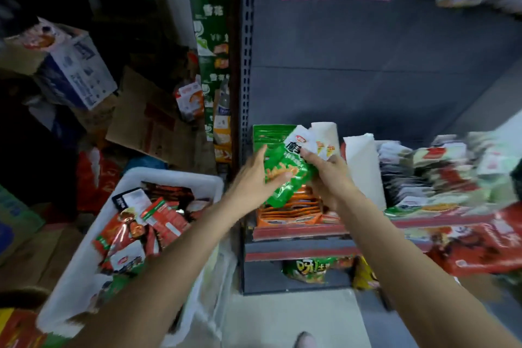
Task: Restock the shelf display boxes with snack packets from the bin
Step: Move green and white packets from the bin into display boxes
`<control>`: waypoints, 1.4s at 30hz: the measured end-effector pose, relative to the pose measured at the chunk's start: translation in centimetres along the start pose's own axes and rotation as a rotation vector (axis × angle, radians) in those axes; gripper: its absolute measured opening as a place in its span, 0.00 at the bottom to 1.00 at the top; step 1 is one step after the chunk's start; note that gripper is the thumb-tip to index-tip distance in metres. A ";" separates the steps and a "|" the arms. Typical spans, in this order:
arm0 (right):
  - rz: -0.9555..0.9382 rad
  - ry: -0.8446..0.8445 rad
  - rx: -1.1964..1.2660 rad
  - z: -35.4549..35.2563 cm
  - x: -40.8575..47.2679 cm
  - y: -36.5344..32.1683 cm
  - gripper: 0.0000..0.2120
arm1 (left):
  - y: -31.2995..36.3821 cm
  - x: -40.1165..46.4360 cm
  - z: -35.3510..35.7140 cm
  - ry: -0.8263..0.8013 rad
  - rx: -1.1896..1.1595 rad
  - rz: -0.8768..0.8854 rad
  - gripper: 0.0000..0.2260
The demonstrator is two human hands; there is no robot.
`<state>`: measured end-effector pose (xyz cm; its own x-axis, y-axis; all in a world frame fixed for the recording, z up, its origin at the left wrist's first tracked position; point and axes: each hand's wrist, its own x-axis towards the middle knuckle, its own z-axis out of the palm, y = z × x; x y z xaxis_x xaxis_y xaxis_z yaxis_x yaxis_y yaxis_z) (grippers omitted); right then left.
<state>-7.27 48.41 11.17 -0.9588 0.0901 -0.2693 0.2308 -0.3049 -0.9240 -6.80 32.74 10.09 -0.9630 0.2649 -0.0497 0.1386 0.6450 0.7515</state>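
Green snack packets (285,175) in both hands

Single wide-angle head view, looking forward and steeply down, close over both forearms, shelf (299,237) ahead, white bin (84,271) lower left, edges blurred

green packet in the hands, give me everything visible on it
The green packet is a glossy, crinkled foil-like pouch, bright green with a white top panel, dark characters and an orange snack picture. It is tilted, held above the orange packets in the shelf display box. The right hand grips its upper right edge; the left hand lies against its left side, fingers across the front. Finer print is too blurred to read.
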 end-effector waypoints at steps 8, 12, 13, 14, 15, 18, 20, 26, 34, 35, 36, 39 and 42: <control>-0.103 0.095 -0.181 -14.0 3.5 -6.5 0.02 | 10.2 7.4 9.6 0.021 -0.012 0.039 0.22; -0.245 0.253 -0.176 -19.1 5.3 -10.0 0.05 | 12.1 11.9 13.9 0.066 0.053 -0.013 0.17; -0.277 0.288 -0.178 -20.2 5.7 -10.7 0.06 | 12.7 12.8 14.7 0.076 0.072 -0.015 0.16; -0.304 0.323 -0.189 -21.3 6.1 -11.3 0.06 | 13.2 13.7 15.4 0.087 0.091 -0.007 0.15; -0.323 0.353 -0.200 -22.3 6.6 -11.8 0.05 | 13.6 14.5 16.0 0.089 0.106 0.010 0.15; -0.347 0.418 -0.207 -24.5 7.8 -12.9 0.07 | 15.0 16.1 17.4 -0.018 0.133 0.070 0.18; -0.350 0.405 -0.204 -25.2 8.5 -13.1 0.08 | 15.5 16.6 18.1 -0.131 0.149 0.108 0.21; -0.272 0.268 -0.246 -25.9 10.2 -11.6 0.03 | 15.0 15.9 18.9 -0.142 0.085 0.067 0.15; -0.344 -0.010 -1.117 -27.9 11.5 -10.8 0.07 | 15.0 15.8 18.5 -0.138 0.037 0.067 0.13; -0.363 -0.064 -1.230 -27.7 11.7 -10.7 0.05 | 14.9 15.9 18.5 -0.125 0.034 0.072 0.12; -0.376 -0.100 -1.311 -27.5 11.8 -10.6 0.08 | 14.9 15.9 18.5 -0.107 0.032 0.079 0.12; -0.400 -0.111 -1.347 -27.0 11.8 -10.4 0.09 | 14.6 16.0 18.6 -0.058 -0.010 0.091 0.09; -0.402 -0.068 -1.573 -26.4 12.1 -9.9 0.08 | 14.4 16.2 18.7 -0.033 -0.045 0.087 0.08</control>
<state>-16.76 77.52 9.91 -0.9910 -0.1327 0.0169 -0.1319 0.9482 -0.2891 -16.11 59.80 7.80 -0.9396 0.3423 -0.0038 0.2103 0.5859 0.7826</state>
